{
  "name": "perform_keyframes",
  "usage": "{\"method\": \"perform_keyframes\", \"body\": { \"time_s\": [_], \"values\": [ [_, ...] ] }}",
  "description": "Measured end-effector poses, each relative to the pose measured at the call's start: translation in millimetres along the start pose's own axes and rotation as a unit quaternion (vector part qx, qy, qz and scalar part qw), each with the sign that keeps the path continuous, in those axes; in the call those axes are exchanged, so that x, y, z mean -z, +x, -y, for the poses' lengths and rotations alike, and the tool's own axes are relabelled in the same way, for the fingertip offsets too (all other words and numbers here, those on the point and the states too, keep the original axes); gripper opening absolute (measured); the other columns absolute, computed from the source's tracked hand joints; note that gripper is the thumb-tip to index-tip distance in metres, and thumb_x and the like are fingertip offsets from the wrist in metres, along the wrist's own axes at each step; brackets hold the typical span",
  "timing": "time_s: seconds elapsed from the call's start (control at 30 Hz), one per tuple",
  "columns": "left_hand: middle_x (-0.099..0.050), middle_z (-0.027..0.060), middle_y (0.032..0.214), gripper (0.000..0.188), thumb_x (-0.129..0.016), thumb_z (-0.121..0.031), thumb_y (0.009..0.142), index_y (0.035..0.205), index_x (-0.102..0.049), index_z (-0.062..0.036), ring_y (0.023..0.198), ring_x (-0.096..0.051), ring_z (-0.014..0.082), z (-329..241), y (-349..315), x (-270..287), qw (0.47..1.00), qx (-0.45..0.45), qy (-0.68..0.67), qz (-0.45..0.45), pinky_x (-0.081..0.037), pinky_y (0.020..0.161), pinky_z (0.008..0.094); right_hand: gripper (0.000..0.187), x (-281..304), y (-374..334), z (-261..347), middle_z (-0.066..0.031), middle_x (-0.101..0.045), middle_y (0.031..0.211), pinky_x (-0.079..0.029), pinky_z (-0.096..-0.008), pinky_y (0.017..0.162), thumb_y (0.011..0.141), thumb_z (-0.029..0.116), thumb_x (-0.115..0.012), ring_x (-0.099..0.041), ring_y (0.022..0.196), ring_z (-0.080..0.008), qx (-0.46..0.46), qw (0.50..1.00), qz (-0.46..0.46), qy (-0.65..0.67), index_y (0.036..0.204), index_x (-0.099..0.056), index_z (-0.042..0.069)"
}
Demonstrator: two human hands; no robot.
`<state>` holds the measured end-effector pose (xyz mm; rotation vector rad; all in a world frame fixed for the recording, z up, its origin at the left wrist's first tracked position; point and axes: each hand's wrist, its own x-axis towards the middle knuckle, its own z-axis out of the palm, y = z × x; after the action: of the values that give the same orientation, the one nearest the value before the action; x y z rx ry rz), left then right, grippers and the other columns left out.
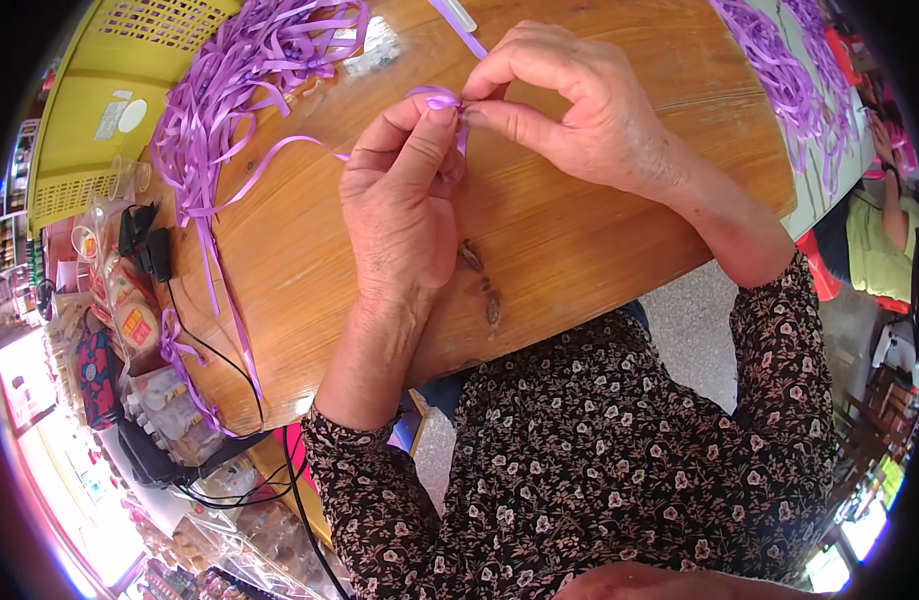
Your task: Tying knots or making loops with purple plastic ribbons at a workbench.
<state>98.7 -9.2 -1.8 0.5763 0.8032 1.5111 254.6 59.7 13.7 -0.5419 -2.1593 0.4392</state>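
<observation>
Above the wooden table (580, 260), my two hands meet over a narrow purple ribbon (444, 101). My left hand (405, 195) pinches a small loop or fold of it between thumb and forefinger. From this hand a strand runs left toward a big tangled pile of purple ribbon (220, 120). The thumb and forefinger of my right hand (580, 115) press together at the fold's right side, also on the ribbon. Whether the fold is a knot or a bow is too small to tell.
A yellow plastic basket (75, 130) stands at the far left beside the pile. Along the left edge are a black plug adapter (158, 252) with its cable and several plastic packages. More purple ribbon (780, 70) lies at the far right, where another person (885, 230) is partly visible.
</observation>
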Motion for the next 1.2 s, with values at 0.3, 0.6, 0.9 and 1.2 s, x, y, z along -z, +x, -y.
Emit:
{"method": "perform_keyframes", "body": {
  "time_s": [0.3,0.6,0.9,1.2],
  "values": [
    [-0.062,0.0026,0.089,0.009,-0.06,-0.004,0.086,0.094,-0.064,-0.001,0.074,-0.051,0.0072,-2.3,-4.0,-0.2,1.0,0.001,0.008,-0.003,-0.036,0.06,0.0193,0.01,1.6,-1.9,4.3,-0.0051,-0.06,0.075,-0.046,-0.0282,0.064,0.074,0.001,-0.067,-0.059,0.071,-0.0188,-0.039,0.998,0.018,0.049,0.08,-0.059,0.003],
    [-0.06,0.0032,0.099,0.006,-0.061,-0.001,0.085,0.09,-0.064,0.0007,0.083,-0.051,0.0069,-0.8,-4.4,1.0,0.992,-0.076,0.1,0.012,-0.039,0.069,0.0184,0.016,8.9,-0.3,5.2,-0.0063,-0.061,0.082,-0.046,-0.032,0.07,0.072,0.002,-0.068,-0.059,0.079,-0.0218,-0.038,0.995,0.092,0.023,0.086,-0.061,0.003],
    [-0.062,0.0,0.08,0.016,-0.065,-0.006,0.083,0.098,-0.065,0.0017,0.062,-0.044,0.003,-0.8,-3.6,-4.3,0.961,-0.102,0.255,-0.03,-0.033,0.054,0.0164,0.008,4.3,13.3,-37.0,-0.0057,-0.051,0.081,-0.036,-0.0353,0.072,0.076,0.008,-0.057,-0.051,0.08,-0.0214,0.413,0.859,-0.069,-0.295,0.083,-0.057,0.004],
    [-0.062,0.0058,0.083,0.018,-0.063,-0.005,0.084,0.099,-0.063,0.0046,0.063,-0.047,0.008,-5.5,5.0,5.8,0.985,0.049,0.165,0.015,-0.036,0.056,0.0203,0.012,12.2,13.5,-39.1,-0.0051,-0.052,0.086,-0.036,-0.0341,0.074,0.075,0.009,-0.057,-0.05,0.084,-0.0215,0.444,0.84,-0.046,-0.308,0.086,-0.059,0.005]
  ]
}}
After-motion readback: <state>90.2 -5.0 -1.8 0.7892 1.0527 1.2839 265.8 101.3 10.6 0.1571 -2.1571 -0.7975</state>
